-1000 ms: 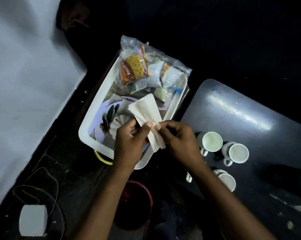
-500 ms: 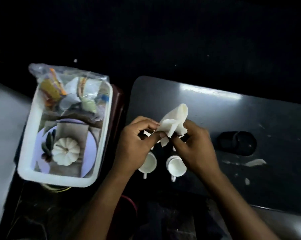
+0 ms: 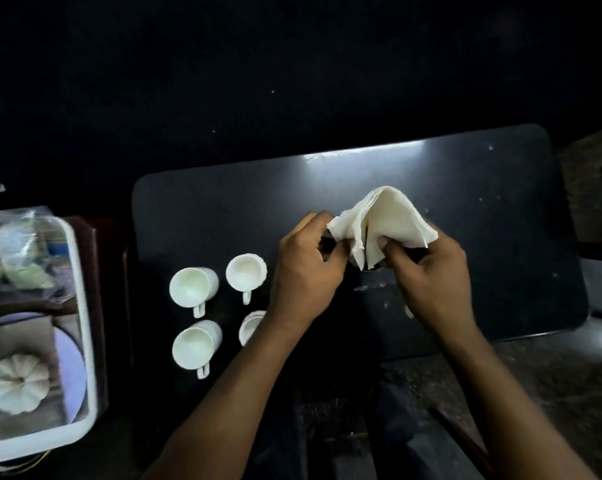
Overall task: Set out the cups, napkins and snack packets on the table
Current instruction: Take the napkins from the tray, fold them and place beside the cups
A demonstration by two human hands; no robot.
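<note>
A: On the left of the dark table (image 3: 223, 202), four white ceramic cups (image 3: 192, 287) already set. Left hand (image 3: 304, 271) pinching the folded white paper napkins (image 3: 384, 220)?

B: Yes, right hand (image 3: 431, 275) gripping the same stack, lifted above the table. Better to separate one layer slowly, then lay flat beside the cups.

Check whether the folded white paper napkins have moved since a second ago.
Yes. The folded white paper napkins, held in both hands, went from above the white plastic tray to over the dark table, right of the white cups.
</note>
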